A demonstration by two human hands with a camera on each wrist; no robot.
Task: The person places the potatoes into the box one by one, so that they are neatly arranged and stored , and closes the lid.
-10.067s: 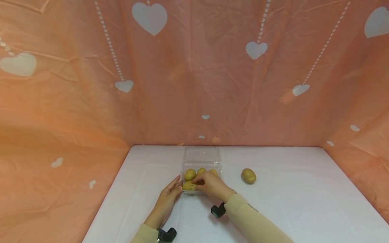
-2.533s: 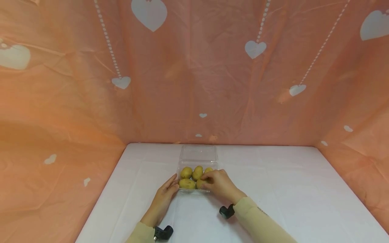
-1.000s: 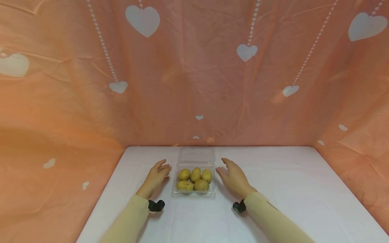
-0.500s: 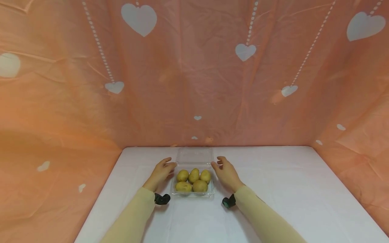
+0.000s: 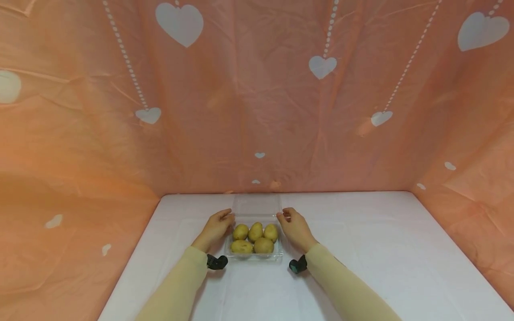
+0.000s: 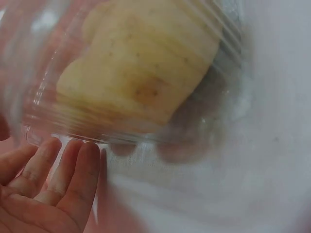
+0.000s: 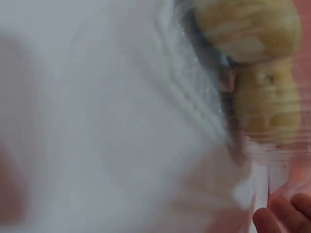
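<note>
A clear plastic clamshell box (image 5: 254,256) lies on the white table with its lid (image 5: 257,205) folded back flat, away from the person. Several yellow-brown potatoes (image 5: 263,245) sit inside in two rows. My left hand (image 5: 215,228) is at the box's left side near the hinge. In the left wrist view its fingers (image 6: 80,187) are fairly straight beside the clear wall, with a potato (image 6: 141,68) showing through. My right hand (image 5: 296,229) is at the right side near the hinge. In the right wrist view only its fingertips (image 7: 286,216) show, below the box's wall.
The white table (image 5: 361,249) extends on both sides of the box. A peach cloth backdrop (image 5: 257,102) with white hearts rises behind the table and along both sides. Each wrist wears a small black camera (image 5: 217,262).
Earlier my right hand placed the last loose potato from the table into the box while the left hand touched its side. Both hands then parted and moved inward to the hinge end.
</note>
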